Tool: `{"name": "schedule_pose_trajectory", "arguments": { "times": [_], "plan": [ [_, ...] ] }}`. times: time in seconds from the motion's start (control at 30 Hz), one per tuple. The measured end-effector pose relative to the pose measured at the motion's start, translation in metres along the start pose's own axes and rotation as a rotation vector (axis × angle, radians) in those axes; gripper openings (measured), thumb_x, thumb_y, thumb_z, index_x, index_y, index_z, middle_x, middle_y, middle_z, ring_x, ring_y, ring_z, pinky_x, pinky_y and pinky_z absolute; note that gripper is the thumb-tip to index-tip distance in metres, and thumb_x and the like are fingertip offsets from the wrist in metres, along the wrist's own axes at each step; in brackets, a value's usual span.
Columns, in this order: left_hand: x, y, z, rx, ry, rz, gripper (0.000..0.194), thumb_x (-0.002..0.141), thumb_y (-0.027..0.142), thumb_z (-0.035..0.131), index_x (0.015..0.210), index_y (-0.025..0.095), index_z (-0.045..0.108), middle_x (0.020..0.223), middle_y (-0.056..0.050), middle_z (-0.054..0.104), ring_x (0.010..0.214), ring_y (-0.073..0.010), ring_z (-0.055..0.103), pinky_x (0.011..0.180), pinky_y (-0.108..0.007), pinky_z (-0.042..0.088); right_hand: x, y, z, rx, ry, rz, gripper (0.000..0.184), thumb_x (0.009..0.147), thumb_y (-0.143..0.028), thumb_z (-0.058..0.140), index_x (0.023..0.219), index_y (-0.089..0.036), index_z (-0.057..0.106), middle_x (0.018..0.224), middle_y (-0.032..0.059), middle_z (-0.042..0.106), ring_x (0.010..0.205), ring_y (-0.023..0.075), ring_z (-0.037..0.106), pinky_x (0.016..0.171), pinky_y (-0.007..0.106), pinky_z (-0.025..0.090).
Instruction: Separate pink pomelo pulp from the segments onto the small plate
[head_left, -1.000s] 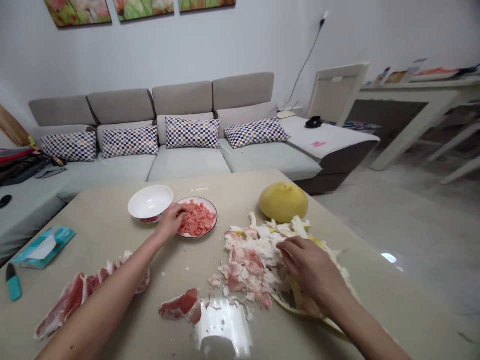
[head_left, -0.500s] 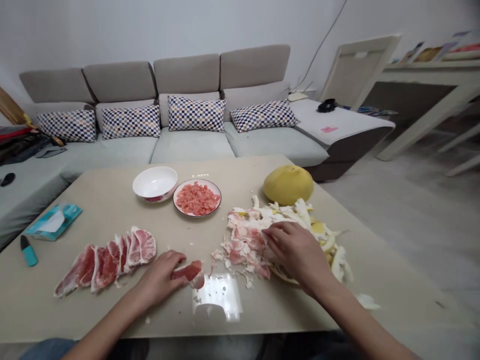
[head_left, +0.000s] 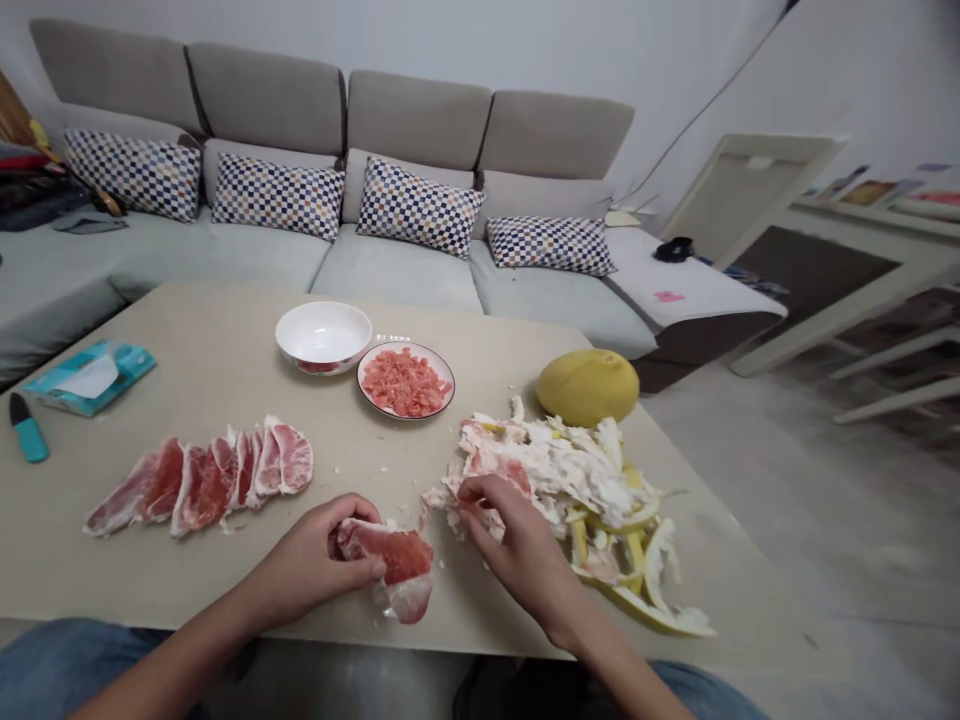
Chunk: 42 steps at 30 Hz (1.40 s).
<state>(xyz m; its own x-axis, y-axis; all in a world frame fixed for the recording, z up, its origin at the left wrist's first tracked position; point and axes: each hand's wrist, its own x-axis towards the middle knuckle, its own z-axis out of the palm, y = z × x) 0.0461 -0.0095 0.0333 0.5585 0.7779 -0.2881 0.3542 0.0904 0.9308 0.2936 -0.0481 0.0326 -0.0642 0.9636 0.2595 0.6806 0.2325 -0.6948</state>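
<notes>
A peeled pomelo segment point(head_left: 397, 560), its red flesh partly bared, is gripped by my left hand point(head_left: 330, 555) between thumb and fingers above the near part of the table. My right hand point(head_left: 517, 560) hovers at the left edge of the peel pile; its fingers curve loosely, thumb and forefinger a little apart, with nothing visible between them. That pile of white pith and membrane scraps point(head_left: 562, 470) lies on yellow rind strips point(head_left: 637, 560). To the left, several pomelo segments point(head_left: 202, 480) lean in a row.
A plate of red pulp pieces point(head_left: 405, 380) stands beside a white bowl point(head_left: 322, 335) at mid-table. A whole yellow pomelo point(head_left: 589, 387) sits behind the peels. At far left are a tissue pack point(head_left: 94, 375) and a small turquoise-handled knife point(head_left: 28, 430). A sofa point(head_left: 405, 270) lies beyond.
My left hand has lifted the segment off the table and turned it so more flesh shows. My right hand has moved left from over the peel pile toward it. The view has shifted.
</notes>
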Motion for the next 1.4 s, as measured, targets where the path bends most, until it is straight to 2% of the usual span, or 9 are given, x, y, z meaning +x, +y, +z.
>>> {"name": "schedule_pose_trajectory", "arguments": {
  "times": [0.07,0.17,0.33,0.5,0.7,0.93,1.0,1.13,1.4],
  "plan": [
    [0.000,-0.002,0.002,-0.079,-0.032,-0.024,0.025,0.072,0.024,0.068,0.093,0.019,0.056,0.071,0.006,0.051,0.065,-0.0117,0.047,0.057,-0.021,0.035,-0.001,-0.006,-0.002,0.095,-0.092,0.035,0.016,0.091,-0.024,0.052,0.101,-0.021,0.065,0.098,0.0066,0.068,0.089,0.0186,0.063,0.080,0.031,0.050],
    [0.003,-0.007,0.006,-0.150,-0.088,-0.014,0.025,0.071,0.023,0.070,0.091,0.018,0.055,0.074,0.005,0.052,0.068,-0.0117,0.048,0.060,-0.021,0.037,-0.005,-0.022,-0.002,0.218,-0.256,0.033,0.017,0.091,-0.026,0.055,0.096,-0.022,0.071,0.097,0.0054,0.071,0.092,0.0183,0.064,0.085,0.031,0.049],
    [0.005,-0.015,0.012,-0.192,-0.119,-0.025,0.024,0.073,0.025,0.070,0.092,0.017,0.057,0.078,0.003,0.055,0.071,-0.0128,0.051,0.065,-0.023,0.041,-0.011,-0.037,0.002,0.257,-0.392,0.082,0.014,0.087,-0.019,0.060,0.085,-0.021,0.074,0.084,0.0030,0.073,0.080,0.0159,0.066,0.074,0.026,0.049],
    [0.005,-0.012,0.017,-0.179,-0.103,-0.020,0.023,0.075,0.028,0.068,0.093,0.017,0.060,0.086,0.000,0.061,0.081,-0.0165,0.058,0.073,-0.025,0.046,-0.015,-0.035,0.009,0.194,-0.401,0.085,0.015,0.085,-0.016,0.059,0.077,-0.019,0.071,0.077,0.0019,0.071,0.074,0.0152,0.064,0.069,0.025,0.046],
    [0.005,-0.016,0.025,-0.186,-0.072,-0.053,0.024,0.078,0.030,0.064,0.097,0.017,0.062,0.086,-0.002,0.065,0.081,-0.0182,0.060,0.068,-0.025,0.047,-0.022,-0.031,0.021,0.069,-0.353,-0.002,0.016,0.082,-0.013,0.056,0.072,-0.019,0.067,0.070,0.0016,0.068,0.068,0.0148,0.059,0.065,0.025,0.042],
    [0.004,-0.029,0.033,-0.287,-0.071,-0.094,0.048,0.077,0.036,0.069,0.119,0.019,0.055,0.109,-0.006,0.066,0.100,-0.0228,0.060,0.085,-0.031,0.047,-0.028,-0.031,0.030,0.017,-0.286,0.016,0.016,0.076,-0.011,0.056,0.062,-0.017,0.057,0.062,0.0000,0.059,0.062,0.0135,0.052,0.059,0.024,0.037],
    [0.005,-0.031,0.033,-0.305,-0.076,-0.049,0.053,0.073,0.035,0.073,0.119,0.018,0.055,0.110,-0.006,0.065,0.102,-0.0232,0.059,0.089,-0.032,0.045,-0.028,-0.033,0.031,0.061,-0.274,0.059,0.017,0.074,-0.009,0.056,0.059,-0.018,0.055,0.060,-0.0010,0.058,0.060,0.0127,0.051,0.058,0.023,0.036],
    [0.005,-0.030,0.032,-0.358,-0.125,-0.020,0.050,0.071,0.039,0.075,0.112,0.016,0.058,0.096,-0.004,0.063,0.092,-0.0214,0.058,0.081,-0.030,0.045,-0.027,-0.034,0.031,0.242,-0.256,0.222,0.015,0.068,-0.007,0.053,0.061,-0.017,0.060,0.061,-0.0018,0.060,0.058,0.0113,0.051,0.055,0.021,0.037],
    [0.004,-0.026,0.027,-0.619,-0.252,-0.016,0.055,0.063,0.044,0.082,0.104,0.017,0.060,0.088,-0.002,0.061,0.082,-0.0168,0.056,0.073,-0.026,0.041,-0.023,-0.023,0.031,0.652,-0.379,0.516,0.010,0.070,-0.024,0.064,0.065,-0.016,0.065,0.056,-0.0029,0.060,0.050,0.0084,0.048,0.050,0.020,0.035]
  ]
}}
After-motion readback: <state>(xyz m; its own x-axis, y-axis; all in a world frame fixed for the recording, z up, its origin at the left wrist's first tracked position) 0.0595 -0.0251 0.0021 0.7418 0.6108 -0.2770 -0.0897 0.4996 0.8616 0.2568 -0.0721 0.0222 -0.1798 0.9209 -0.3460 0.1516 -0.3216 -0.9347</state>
